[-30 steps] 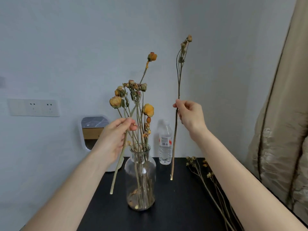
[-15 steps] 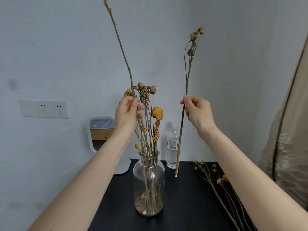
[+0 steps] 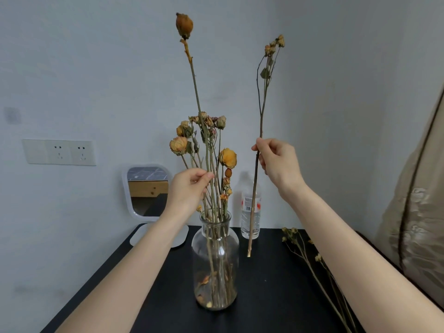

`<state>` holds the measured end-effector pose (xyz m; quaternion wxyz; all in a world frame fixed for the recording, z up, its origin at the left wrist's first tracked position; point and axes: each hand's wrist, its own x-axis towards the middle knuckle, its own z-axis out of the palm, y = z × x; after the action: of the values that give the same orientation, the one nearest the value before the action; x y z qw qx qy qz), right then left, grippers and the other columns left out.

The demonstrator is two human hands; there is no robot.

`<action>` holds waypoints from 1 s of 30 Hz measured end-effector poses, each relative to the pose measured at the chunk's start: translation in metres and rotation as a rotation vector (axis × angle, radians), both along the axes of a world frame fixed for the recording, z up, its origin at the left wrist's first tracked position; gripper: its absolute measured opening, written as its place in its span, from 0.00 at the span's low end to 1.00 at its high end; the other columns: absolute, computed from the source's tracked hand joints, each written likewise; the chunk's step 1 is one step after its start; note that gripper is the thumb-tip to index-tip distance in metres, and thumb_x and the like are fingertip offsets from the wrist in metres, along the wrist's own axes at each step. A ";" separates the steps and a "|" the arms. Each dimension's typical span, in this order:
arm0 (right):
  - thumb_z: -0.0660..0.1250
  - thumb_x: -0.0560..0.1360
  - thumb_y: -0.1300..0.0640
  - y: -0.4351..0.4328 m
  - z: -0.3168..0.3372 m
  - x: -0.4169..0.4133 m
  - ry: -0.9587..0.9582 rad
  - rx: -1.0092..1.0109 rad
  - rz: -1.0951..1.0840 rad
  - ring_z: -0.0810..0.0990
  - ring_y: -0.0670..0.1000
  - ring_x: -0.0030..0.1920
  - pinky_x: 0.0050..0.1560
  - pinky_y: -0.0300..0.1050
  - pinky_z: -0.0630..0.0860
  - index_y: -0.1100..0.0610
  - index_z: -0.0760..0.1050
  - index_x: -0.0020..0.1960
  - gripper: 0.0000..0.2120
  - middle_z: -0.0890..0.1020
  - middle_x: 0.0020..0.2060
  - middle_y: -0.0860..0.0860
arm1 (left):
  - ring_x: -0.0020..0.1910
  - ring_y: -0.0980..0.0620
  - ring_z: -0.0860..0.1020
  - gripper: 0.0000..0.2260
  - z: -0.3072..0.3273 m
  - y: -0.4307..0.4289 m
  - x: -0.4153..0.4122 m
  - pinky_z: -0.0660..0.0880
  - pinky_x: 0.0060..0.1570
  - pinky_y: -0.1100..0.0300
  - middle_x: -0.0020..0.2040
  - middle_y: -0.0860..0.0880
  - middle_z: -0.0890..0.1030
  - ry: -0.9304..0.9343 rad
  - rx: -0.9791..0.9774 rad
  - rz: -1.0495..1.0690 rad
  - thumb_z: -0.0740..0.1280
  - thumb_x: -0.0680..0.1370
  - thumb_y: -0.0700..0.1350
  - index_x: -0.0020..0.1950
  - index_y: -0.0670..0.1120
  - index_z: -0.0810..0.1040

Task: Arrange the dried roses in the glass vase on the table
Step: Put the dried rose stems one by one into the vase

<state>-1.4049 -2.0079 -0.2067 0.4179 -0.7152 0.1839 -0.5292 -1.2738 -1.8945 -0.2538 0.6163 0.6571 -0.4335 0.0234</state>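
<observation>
Reads as a private home, probably a bedroom corner. Small black table (image 3: 264,296) set against a plain pale wall (image 3: 96,68), with a plate of wall sockets (image 3: 69,152) at far left. Far on the table, a white-framed stand mirror (image 3: 147,189) reflecting what may be a wooden bed frame, beside a plastic water bottle (image 3: 245,219). Beige curtain (image 3: 420,212) hanging at the right.

Forearms raised, left grip (image 3: 189,188) pinching the tall stem (image 3: 195,92), right grip (image 3: 278,162) higher pinching the thin stem (image 3: 261,126).
</observation>
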 end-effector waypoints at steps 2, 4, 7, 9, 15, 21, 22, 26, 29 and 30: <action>0.58 0.80 0.54 0.001 -0.003 0.002 0.011 0.000 0.004 0.67 0.44 0.27 0.31 0.36 0.65 0.52 0.75 0.37 0.14 0.70 0.26 0.47 | 0.37 0.61 0.73 0.06 -0.003 0.002 -0.001 0.67 0.35 0.71 0.36 0.57 0.77 -0.078 0.047 0.082 0.66 0.76 0.45 0.46 0.46 0.82; 0.58 0.80 0.54 0.002 -0.006 0.004 0.020 0.004 0.005 0.67 0.44 0.28 0.32 0.36 0.65 0.52 0.75 0.37 0.14 0.70 0.27 0.48 | 0.35 0.60 0.72 0.06 -0.005 0.002 -0.003 0.64 0.34 0.71 0.33 0.58 0.75 -0.127 0.089 0.132 0.67 0.76 0.45 0.45 0.45 0.83; 0.58 0.80 0.54 0.002 -0.009 0.006 0.028 0.013 0.005 0.67 0.44 0.28 0.32 0.36 0.66 0.51 0.75 0.37 0.14 0.70 0.27 0.47 | 0.45 0.56 0.76 0.07 -0.011 0.002 -0.005 0.67 0.43 0.66 0.41 0.53 0.80 -0.169 0.158 0.166 0.68 0.75 0.45 0.48 0.44 0.83; 0.58 0.80 0.53 0.002 -0.011 0.006 0.033 0.012 0.002 0.67 0.44 0.28 0.32 0.36 0.66 0.51 0.75 0.37 0.14 0.70 0.27 0.47 | 0.52 0.55 0.75 0.08 -0.015 0.003 -0.004 0.67 0.51 0.63 0.51 0.49 0.82 -0.175 0.202 0.170 0.69 0.74 0.45 0.50 0.44 0.83; 0.59 0.80 0.53 0.000 -0.015 0.010 0.044 0.016 0.005 0.67 0.44 0.28 0.32 0.36 0.66 0.51 0.75 0.37 0.14 0.71 0.27 0.47 | 0.39 0.58 0.75 0.06 -0.022 0.005 -0.008 0.70 0.42 0.62 0.39 0.53 0.81 -0.230 0.333 0.162 0.69 0.73 0.46 0.45 0.45 0.84; 0.59 0.80 0.53 0.001 -0.021 0.013 0.064 0.023 0.005 0.67 0.45 0.28 0.32 0.37 0.67 0.51 0.75 0.37 0.14 0.71 0.27 0.48 | 0.39 0.55 0.78 0.08 -0.033 0.005 -0.010 0.73 0.39 0.63 0.40 0.47 0.84 -0.238 0.503 0.099 0.69 0.74 0.48 0.41 0.45 0.85; 0.59 0.80 0.53 0.001 -0.021 0.013 0.065 0.024 0.004 0.67 0.45 0.28 0.32 0.37 0.67 0.51 0.75 0.37 0.14 0.71 0.27 0.48 | 0.39 0.55 0.78 0.09 -0.035 0.005 -0.010 0.73 0.38 0.64 0.40 0.46 0.84 -0.243 0.506 0.104 0.68 0.74 0.48 0.41 0.45 0.85; 0.58 0.80 0.53 0.001 -0.022 0.014 0.070 0.025 0.000 0.68 0.45 0.29 0.33 0.36 0.66 0.53 0.76 0.40 0.13 0.71 0.27 0.47 | 0.39 0.55 0.78 0.08 -0.032 0.003 -0.012 0.73 0.40 0.63 0.41 0.50 0.83 -0.238 0.386 0.138 0.69 0.73 0.50 0.44 0.47 0.84; 0.58 0.80 0.54 0.001 -0.023 0.015 0.068 0.031 0.001 0.68 0.45 0.29 0.33 0.36 0.66 0.56 0.76 0.41 0.13 0.71 0.27 0.47 | 0.36 0.58 0.74 0.08 -0.031 -0.001 -0.014 0.72 0.41 0.62 0.37 0.56 0.77 -0.259 0.300 0.177 0.69 0.73 0.50 0.47 0.47 0.83; 0.58 0.80 0.54 0.001 -0.024 0.015 0.067 0.032 0.002 0.68 0.45 0.29 0.33 0.36 0.66 0.56 0.77 0.42 0.13 0.71 0.27 0.47 | 0.35 0.58 0.73 0.08 -0.033 -0.001 -0.014 0.73 0.41 0.61 0.35 0.57 0.76 -0.265 0.284 0.187 0.69 0.73 0.49 0.47 0.47 0.83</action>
<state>-1.3902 -2.0066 -0.2306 0.4235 -0.7258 0.2057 -0.5015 -1.2881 -1.8959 -0.2863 0.4505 0.7657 -0.4469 0.1051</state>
